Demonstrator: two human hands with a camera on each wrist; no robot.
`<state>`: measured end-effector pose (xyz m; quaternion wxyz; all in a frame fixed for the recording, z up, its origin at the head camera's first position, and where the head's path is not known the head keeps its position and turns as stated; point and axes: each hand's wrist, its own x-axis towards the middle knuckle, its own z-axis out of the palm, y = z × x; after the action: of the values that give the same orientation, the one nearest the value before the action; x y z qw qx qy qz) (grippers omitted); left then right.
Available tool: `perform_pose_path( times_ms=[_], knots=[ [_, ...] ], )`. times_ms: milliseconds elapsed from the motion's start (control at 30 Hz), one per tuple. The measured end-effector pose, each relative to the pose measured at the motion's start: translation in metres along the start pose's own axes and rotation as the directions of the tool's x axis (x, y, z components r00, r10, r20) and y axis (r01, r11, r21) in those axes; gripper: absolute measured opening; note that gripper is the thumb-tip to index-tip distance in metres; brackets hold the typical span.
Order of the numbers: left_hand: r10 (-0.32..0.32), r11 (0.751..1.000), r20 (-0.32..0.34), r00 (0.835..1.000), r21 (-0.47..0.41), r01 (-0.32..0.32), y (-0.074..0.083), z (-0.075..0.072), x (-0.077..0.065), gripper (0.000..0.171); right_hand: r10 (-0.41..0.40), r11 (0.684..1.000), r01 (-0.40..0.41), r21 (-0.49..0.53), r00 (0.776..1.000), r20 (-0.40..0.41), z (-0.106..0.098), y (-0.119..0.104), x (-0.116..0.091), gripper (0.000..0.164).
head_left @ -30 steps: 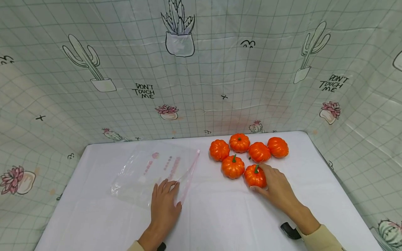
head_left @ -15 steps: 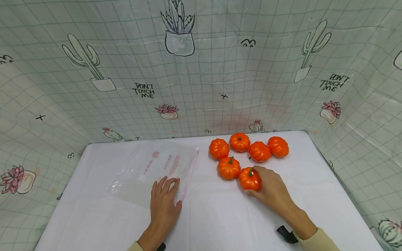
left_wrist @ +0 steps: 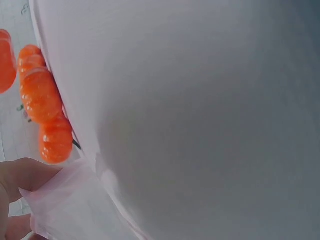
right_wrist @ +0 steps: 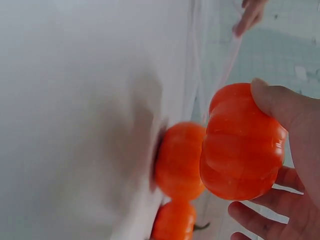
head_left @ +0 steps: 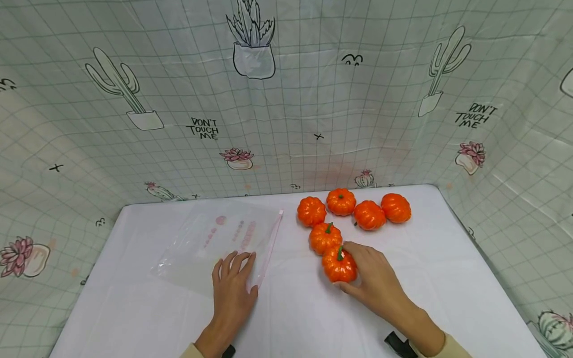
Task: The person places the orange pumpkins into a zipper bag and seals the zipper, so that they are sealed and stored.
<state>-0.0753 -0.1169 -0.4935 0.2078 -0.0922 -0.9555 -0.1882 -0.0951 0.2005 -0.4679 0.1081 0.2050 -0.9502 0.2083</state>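
Observation:
My right hand (head_left: 373, 278) grips a small orange toy pumpkin (head_left: 339, 264) with a green stem, thumb on the near side and fingers on the far side. In the right wrist view that pumpkin (right_wrist: 242, 145) is held above the table, fingers partly hidden behind it. My left hand (head_left: 234, 288) lies over a clear plastic zip bag (head_left: 188, 253) with pink print and a pink strip along its right edge. In the left wrist view the thumb (left_wrist: 32, 172) and fingers hold the bag's lifted edge (left_wrist: 75, 200).
Right behind the held pumpkin sits another pumpkin (head_left: 325, 238). Several more stand toward the back, among them one at the left (head_left: 311, 212) and one at the far right (head_left: 396, 208). A patterned cloth (head_left: 286, 114) hangs behind the white table (head_left: 295, 318).
My right hand has carried its pumpkin left and toward me. The pumpkin behind it shifted slightly left earlier on. The bag's edge lies straighter; my left hand has barely moved.

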Motion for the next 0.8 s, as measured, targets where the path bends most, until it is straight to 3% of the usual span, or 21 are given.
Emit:
perform_pose_path(
  times_ms=[300,800],
  knots=[
    [0.007,1.000,-0.024,1.000,-0.021,-0.008,-0.001,-0.001,0.002,0.079,-0.111,0.991,0.108,0.078,0.993,0.038,0.026,-0.034,0.018,0.086],
    [0.005,0.999,-0.012,1.000,-0.031,-0.005,-0.003,-0.001,-0.001,0.079,-0.186,0.972,0.171,0.159,0.979,0.087,0.068,-0.073,0.044,0.081]
  ],
)
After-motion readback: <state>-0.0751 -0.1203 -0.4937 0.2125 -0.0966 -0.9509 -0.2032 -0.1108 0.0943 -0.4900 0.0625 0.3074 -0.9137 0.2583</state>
